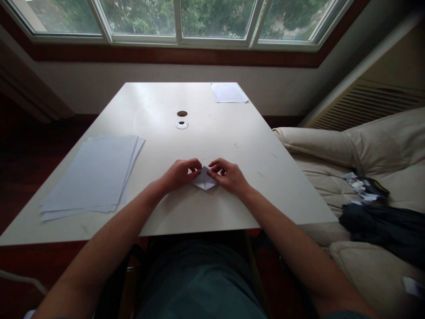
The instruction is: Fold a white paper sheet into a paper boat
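A small folded piece of white paper lies on the white table in front of me, its lower end coming to a point. My left hand pinches its left side between thumb and curled fingers. On the opposite side, my right hand grips the paper the same way, with the thumb on its upper face. The fingertips of both hands nearly meet at the paper's top. Part of the left and right edges is hidden under the fingers.
A stack of white sheets spreads over the table's left side. More papers lie at the far right corner. A round hole and a ring-shaped cap are mid-table. A beige sofa with dark cloth stands right.
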